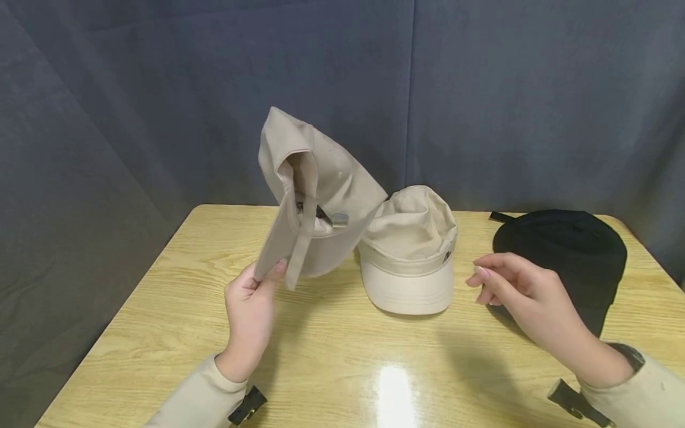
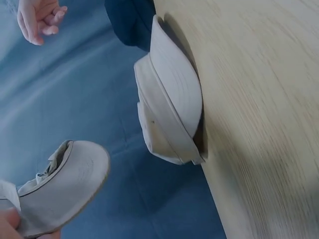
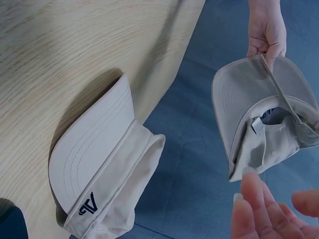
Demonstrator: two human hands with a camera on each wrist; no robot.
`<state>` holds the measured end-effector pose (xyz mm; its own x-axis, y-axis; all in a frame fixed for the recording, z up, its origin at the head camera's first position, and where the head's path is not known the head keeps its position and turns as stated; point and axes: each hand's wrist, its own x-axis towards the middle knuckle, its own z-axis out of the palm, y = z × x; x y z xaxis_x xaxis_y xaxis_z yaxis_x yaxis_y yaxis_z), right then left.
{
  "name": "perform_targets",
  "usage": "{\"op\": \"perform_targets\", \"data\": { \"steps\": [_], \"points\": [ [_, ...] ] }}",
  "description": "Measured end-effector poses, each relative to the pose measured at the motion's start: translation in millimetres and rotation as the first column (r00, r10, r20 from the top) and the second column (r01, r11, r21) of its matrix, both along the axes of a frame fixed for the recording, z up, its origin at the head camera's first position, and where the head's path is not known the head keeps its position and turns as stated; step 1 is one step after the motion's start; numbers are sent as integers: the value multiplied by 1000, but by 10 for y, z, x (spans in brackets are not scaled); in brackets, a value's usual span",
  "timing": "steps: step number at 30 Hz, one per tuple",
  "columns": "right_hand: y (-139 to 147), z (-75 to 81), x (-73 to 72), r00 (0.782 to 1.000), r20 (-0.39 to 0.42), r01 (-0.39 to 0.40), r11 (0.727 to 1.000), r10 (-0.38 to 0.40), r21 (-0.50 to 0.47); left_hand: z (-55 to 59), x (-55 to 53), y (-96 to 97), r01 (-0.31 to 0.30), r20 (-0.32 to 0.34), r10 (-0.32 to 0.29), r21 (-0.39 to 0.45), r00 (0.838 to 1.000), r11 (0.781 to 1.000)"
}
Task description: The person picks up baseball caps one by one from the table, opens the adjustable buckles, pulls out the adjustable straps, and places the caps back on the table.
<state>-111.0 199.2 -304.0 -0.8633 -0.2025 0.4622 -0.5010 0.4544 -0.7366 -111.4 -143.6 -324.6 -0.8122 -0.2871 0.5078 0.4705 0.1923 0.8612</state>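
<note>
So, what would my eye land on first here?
Probably the raised beige cap, held by its brim in the left hand and tipped so its opening shows. Next, the second cap, also beige, sitting on the table between the hands, with a dark mark on its side. Then the black cap at the far right, partly hidden in the head view by the right hand.

The table (image 1: 160, 309) fills the lower half of the head view, before a curtain (image 1: 160, 107). Left of centre, the held cap (image 1: 342, 184) is above the table, its lower edge in the left grip (image 1: 248, 315). Just right, a second cap (image 1: 409, 238) sits on the table; at far right a third cap (image 1: 572, 249) lies partly behind the right grip (image 1: 527, 297).
</note>
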Motion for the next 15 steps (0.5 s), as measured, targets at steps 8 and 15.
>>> {"op": "perform_targets", "data": {
  "steps": [8, 15],
  "points": [
    [12, 0, 0, 1000, -6, 1, 1000, -1, 0, -22, -11, -115, -84, -41, 82, -27, 996, 996],
    [23, 0, 3, 1000, 5, -5, 1000, 5, -1, -65, -45, -206, -91, -94, 89, -17, 992, 996]
  ]
}}
